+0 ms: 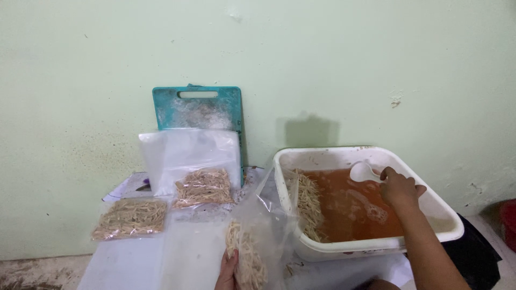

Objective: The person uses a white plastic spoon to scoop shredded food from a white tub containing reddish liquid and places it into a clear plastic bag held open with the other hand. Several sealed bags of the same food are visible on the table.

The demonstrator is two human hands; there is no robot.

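Down at the lower edge of the view, the left hand (228, 271) holds a clear plastic bag (258, 236) part-filled with pale strips; its fingers (230, 256) curl round the bag's lower part, pinching the plastic and the strips inside. The bag's open mouth rises above those fingers and leans against the near wall of a white rectangular tub (446, 212). The right hand (399, 188) reaches over the tub, its fingers (388, 173) closed on the handle of a white scoop (363, 172), which lies just beyond them above orange liquid (349, 207). More pale strips (309, 201) lie heaped inside the tub, between the two hands. Well to the left of the left fingers, two filled, flat bags (131, 217) (204, 187) rest on the table (134, 263), with empty bags (188, 150) and a teal cutting board (199, 107) leaning on the wall behind.
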